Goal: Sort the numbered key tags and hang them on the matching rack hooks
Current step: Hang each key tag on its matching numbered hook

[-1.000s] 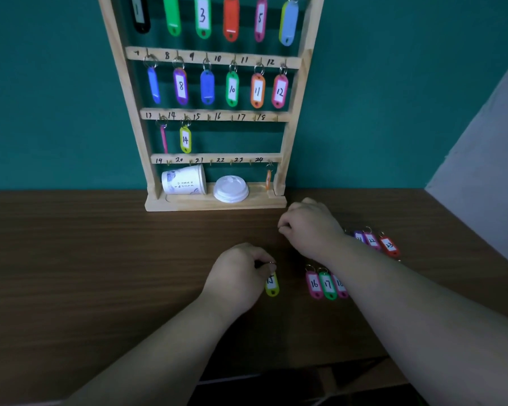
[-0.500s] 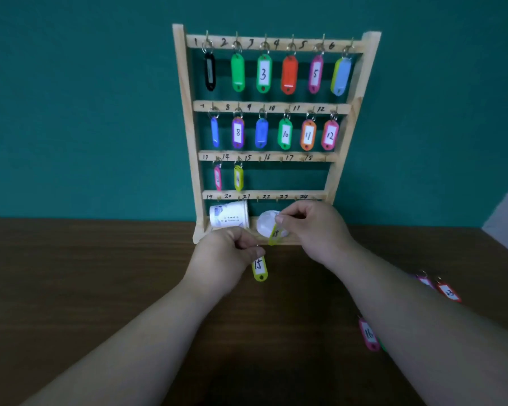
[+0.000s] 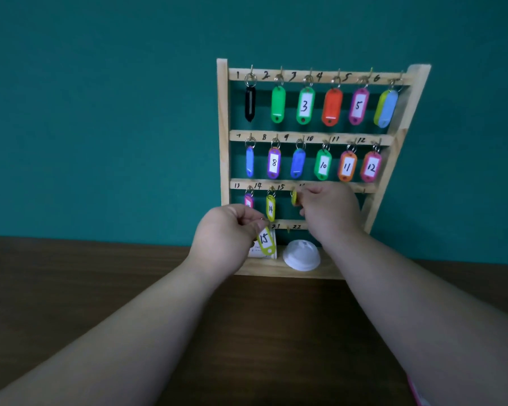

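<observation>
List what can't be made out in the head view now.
Head view:
- Yellow tag in right hand: edge-on, number unreadable; fingers hide whether its ring is on a hook.
- Labels past 15 on third rail: mostly behind right hand.
- Cup: mostly behind left hand and tag 15.
- Pink tag: number blocked by left hand.
- Pink thing, bottom edge: cut off.
</observation>
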